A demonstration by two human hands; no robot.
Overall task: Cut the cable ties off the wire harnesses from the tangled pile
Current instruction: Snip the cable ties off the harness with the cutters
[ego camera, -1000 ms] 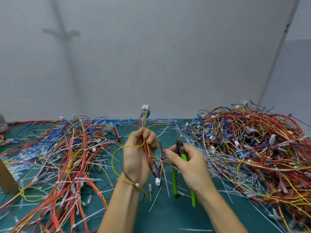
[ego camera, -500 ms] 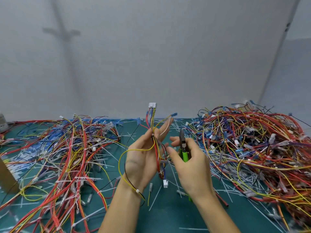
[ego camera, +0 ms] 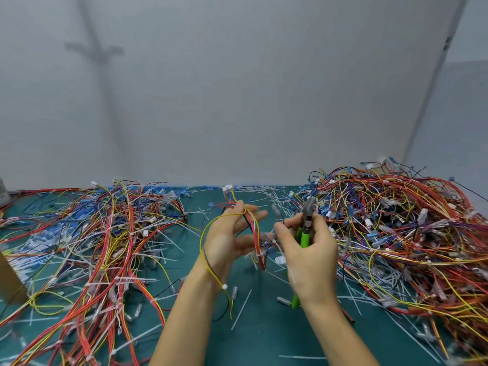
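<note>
A small wire harness (ego camera: 258,243) of red, yellow and dark wires hangs over the crook of my left hand (ego camera: 224,244). That hand's fingers are spread straight, and a yellow loop trails round the wrist. The harness ends above in a white connector (ego camera: 227,188). My right hand (ego camera: 311,257) grips green-handled cutters (ego camera: 305,235) just right of the harness. Their grey jaws (ego camera: 308,207) point up and away from it. A white cable tie (ego camera: 260,256) wraps the harness low down, between both hands.
A big tangled pile (ego camera: 396,228) of harnesses fills the right side of the green mat (ego camera: 264,328). A flatter spread of harnesses (ego camera: 105,233) covers the left. Cut white ties (ego camera: 241,309) litter the middle. A brown box corner (ego camera: 8,281) stands at far left.
My left hand went from a closed grip on the harness to spread fingers, and sank lower. The right hand lifted the cutters until their jaws pointed upward.
</note>
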